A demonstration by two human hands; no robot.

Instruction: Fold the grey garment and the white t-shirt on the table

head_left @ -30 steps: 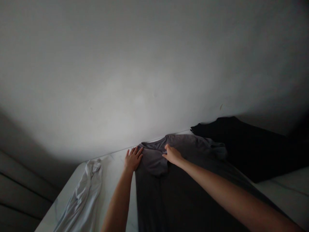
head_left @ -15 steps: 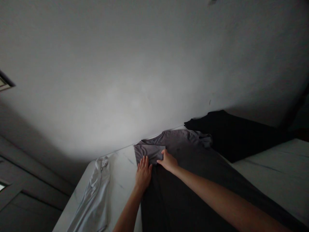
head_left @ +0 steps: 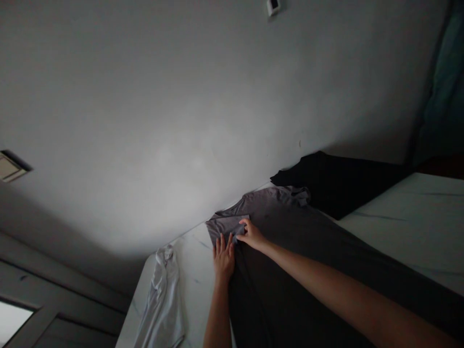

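Observation:
A dark grey shirt (head_left: 290, 270) lies spread on a white marbled table, its collar end near the wall. Its left sleeve part is folded inward as a flap. My left hand (head_left: 224, 258) rests on the folded edge with its fingers spread. At the flap's inner corner, my right hand (head_left: 252, 235) pinches the grey cloth between thumb and fingers.
To the left lies a crumpled white garment (head_left: 165, 299) on the table (head_left: 197, 270). A black garment (head_left: 337, 181) lies to the right, partly beside the grey shirt's other sleeve. Behind the table rises a grey wall (head_left: 203, 121); a panelled door (head_left: 72, 309) stands at lower left.
The view has tilted and shifted, showing more of the right side. My left hand's fingers have spread further on the cloth; my right hand remains at the flap's corner.

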